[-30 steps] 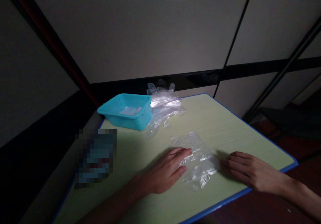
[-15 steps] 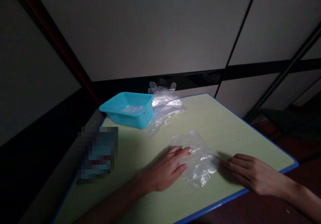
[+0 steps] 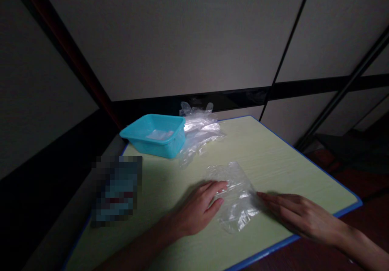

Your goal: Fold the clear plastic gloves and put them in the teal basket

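Observation:
A clear plastic disposable glove [image 3: 240, 200] lies flattened and creased on the table in front of me; its finger shapes are hard to make out. My left hand [image 3: 199, 208] rests on its left side, fingers stretched out and thumb apart. On the other side, my right hand [image 3: 296, 214] touches the glove's right edge with its fingertips, its fingers extended and close together. Behind them, a loose pile of similar clear gloves [image 3: 200, 131] lies at the far edge, some glove fingers sticking up.
A turquoise plastic basket [image 3: 154, 135] stands beside the pile, with something pale inside. A blurred-out packet [image 3: 118, 192] lies at the table's left edge. The pale yellow-green table [image 3: 267, 157] has a blue rim and stands against panelled doors [image 3: 188, 40].
My right hand has slid a little left, onto the glove's right edge. My left hand has shifted slightly left and nearer to me, still on the glove.

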A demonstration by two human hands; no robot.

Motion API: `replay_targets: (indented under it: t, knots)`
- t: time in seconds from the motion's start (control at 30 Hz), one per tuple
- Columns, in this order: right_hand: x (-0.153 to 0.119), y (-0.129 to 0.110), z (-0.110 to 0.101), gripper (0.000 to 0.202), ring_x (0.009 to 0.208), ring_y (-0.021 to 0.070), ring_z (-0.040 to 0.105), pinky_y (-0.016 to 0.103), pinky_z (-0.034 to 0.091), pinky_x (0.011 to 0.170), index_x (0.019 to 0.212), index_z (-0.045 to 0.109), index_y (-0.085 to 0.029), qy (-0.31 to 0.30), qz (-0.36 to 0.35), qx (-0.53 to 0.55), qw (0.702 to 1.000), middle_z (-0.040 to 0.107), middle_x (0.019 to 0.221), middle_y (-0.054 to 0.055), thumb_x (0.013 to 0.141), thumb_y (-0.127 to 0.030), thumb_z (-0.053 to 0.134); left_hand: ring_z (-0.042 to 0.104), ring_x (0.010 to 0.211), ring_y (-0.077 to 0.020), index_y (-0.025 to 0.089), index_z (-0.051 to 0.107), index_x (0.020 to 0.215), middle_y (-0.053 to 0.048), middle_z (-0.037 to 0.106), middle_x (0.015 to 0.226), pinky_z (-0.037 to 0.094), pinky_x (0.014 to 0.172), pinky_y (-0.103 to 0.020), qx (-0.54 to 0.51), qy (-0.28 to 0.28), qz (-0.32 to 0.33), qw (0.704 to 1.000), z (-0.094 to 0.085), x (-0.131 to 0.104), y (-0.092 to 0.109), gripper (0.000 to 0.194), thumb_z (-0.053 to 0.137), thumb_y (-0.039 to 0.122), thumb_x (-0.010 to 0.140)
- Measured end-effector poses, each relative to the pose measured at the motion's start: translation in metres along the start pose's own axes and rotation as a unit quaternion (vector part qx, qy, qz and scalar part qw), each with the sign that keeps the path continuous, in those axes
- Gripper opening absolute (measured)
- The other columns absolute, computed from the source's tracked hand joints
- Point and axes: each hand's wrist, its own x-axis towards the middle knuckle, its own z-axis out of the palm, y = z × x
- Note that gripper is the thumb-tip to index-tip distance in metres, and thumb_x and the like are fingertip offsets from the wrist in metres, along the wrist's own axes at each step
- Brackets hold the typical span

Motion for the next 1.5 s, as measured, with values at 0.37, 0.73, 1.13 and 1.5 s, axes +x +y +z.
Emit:
replay_targets:
  t: [0.37,0.73,1.13,1.5]
  knots:
    - [0.016,0.009,-0.005,0.036,0.09,0.0165,0.06,0.031,0.052,0.072,0.124,0.044,-0.018,-0.01,-0.065,-0.027,0.997,0.057,0.117,0.009,0.092,-0.012,0.028,0.052,0.1,-0.0131,0.019,0.046,0.114,-0.003,0.058,0.108,0.039,0.089,-0.025,-0.047,0.009,-0.024,0.999,0.002,0.001,-0.003,0.03,0.043,0.015,0.084]
    - [0.044,0.033,0.008,0.033,0.108,0.0175,0.051,0.033,0.047,0.087,0.114,0.052,-0.011,-0.004,-0.066,0.01,0.998,0.06,0.112,0.012,0.092,-0.014,0.029,0.058,0.086,-0.0142,0.016,0.051,0.103,-0.005,0.062,0.094,0.044,0.08,-0.026,-0.143,0.087,-0.045,0.985,0.006,0.001,-0.01,0.021,0.042,0.021,0.085]
    - [0.053,0.044,0.011,0.028,0.091,0.0172,0.059,0.033,0.048,0.078,0.106,0.056,-0.016,0.001,0.015,0.182,0.983,0.064,0.099,0.009,0.089,-0.023,0.036,0.062,0.056,-0.013,0.015,0.05,0.09,0.001,0.057,0.07,0.043,0.052,-0.021,-0.201,0.194,-0.153,0.948,0.001,0.003,-0.017,0.015,0.041,0.022,0.08]
    - [0.079,0.049,0.001,0.021,0.071,0.0167,0.059,0.028,0.045,0.062,0.084,0.059,-0.015,-0.059,0.171,0.316,0.931,0.064,0.078,0.005,0.084,-0.025,0.041,0.062,0.052,-0.011,0.018,0.045,0.094,0.004,0.052,0.07,0.039,0.046,-0.018,-0.205,0.185,-0.164,0.947,0.005,0.005,-0.024,0.016,0.041,0.017,0.079]
